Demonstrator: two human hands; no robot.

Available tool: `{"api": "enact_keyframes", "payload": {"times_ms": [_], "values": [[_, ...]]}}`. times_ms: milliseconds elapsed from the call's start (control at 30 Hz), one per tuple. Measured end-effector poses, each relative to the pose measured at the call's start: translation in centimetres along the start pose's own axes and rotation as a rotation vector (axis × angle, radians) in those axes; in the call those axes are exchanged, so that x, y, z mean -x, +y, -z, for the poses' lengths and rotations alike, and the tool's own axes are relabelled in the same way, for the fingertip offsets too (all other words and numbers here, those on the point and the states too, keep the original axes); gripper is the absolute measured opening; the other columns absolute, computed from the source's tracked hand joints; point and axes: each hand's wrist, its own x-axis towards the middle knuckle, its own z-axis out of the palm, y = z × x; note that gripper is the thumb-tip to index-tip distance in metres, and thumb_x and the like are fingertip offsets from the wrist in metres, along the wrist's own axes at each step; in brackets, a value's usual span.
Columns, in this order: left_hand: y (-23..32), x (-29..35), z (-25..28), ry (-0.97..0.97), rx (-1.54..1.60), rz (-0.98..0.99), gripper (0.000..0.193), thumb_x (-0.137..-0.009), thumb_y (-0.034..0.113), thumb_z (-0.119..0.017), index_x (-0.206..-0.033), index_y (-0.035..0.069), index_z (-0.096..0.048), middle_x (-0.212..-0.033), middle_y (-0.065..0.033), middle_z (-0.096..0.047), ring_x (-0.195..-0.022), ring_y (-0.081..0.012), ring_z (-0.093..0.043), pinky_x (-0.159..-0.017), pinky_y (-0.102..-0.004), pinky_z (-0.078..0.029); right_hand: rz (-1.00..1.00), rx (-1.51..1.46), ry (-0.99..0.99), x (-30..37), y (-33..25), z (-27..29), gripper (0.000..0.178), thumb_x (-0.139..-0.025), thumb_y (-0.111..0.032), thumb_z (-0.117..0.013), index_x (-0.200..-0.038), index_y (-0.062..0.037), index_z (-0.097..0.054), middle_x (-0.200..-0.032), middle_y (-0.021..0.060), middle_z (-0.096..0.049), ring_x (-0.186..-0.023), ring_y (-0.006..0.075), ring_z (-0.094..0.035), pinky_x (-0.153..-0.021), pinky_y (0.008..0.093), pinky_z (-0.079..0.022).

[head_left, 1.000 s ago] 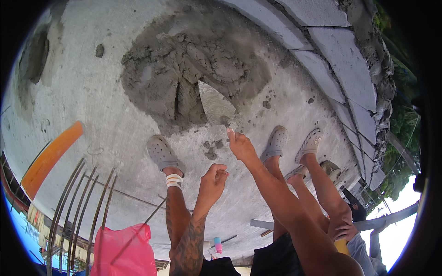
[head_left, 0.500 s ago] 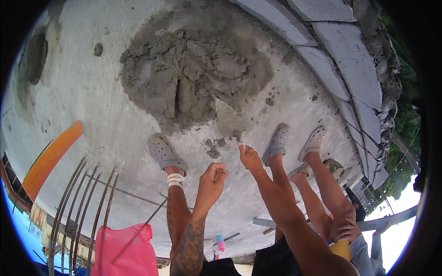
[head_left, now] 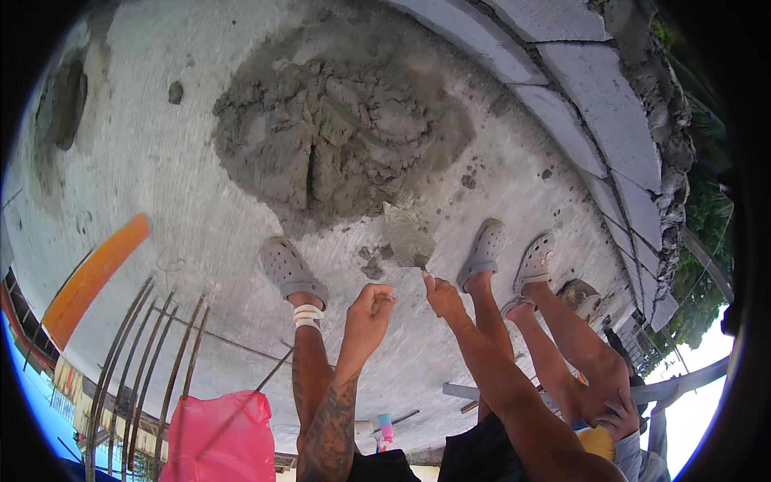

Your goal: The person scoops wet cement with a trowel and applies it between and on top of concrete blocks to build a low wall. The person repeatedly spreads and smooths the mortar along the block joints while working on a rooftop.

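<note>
My right hand (head_left: 443,296) is closed around the handle of a trowel (head_left: 408,238). Its pointed blade, smeared with grey, lies over the concrete just short of a heap of wet mortar (head_left: 345,136), the tip towards the heap. My left hand (head_left: 371,309) is held closed in front of me, fingers curled in, away from the trowel. A small pale bit shows at its fingertips, too small to name. Grooves and ridges mark the mortar, and a damp dark ring surrounds it on the concrete floor (head_left: 185,169).
Another person's legs in clogs (head_left: 536,259) and hand (head_left: 618,414) are close on my right. Steel rods (head_left: 144,353) and a pink plastic bag (head_left: 221,438) stand at lower left, near a curved orange piece (head_left: 96,277). Grey slabs (head_left: 602,104) line the far right edge.
My right hand has drawn the trowel back towards me and slightly right, off the mortar's near edge. My left hand has stayed nearly still.
</note>
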Motion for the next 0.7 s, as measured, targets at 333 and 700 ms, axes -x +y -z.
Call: {"api": "enact_keyframes", "payload": {"times_ms": [333, 700], "values": [[-0.6, 0.2, -0.6, -0.013, 0.027, -0.026, 0.020, -0.101, 0.007, -0.052, -0.116, -0.004, -0.058, -0.098, -0.0114, -0.070, -0.092, -0.0159, -0.068, -0.085, -0.0292, -0.052, 0.364, 0.066, 0.183, -2.0, 1.4, -0.1, 0.071, -0.102, -0.062, -0.037, -0.090, 0.0022, -0.066, -0.076, 0.0271, -0.067, -0.061, 0.0367, -0.069, -0.058, 0.0437, -0.055], [-0.5, 0.0, -0.4, -0.021, -0.003, 0.017, 0.022, -0.100, 0.009, -0.052, -0.118, -0.003, -0.059, -0.100, -0.0128, -0.071, -0.095, -0.0166, -0.067, -0.088, -0.0305, -0.051, 0.218, 0.205, 0.185, -0.1, 2.7, 0.8, 0.068, -0.101, -0.060, -0.043, -0.095, 0.0027, -0.067, -0.089, 0.0363, -0.065, -0.086, 0.0536, -0.065, -0.077, 0.0546, -0.053]]}}
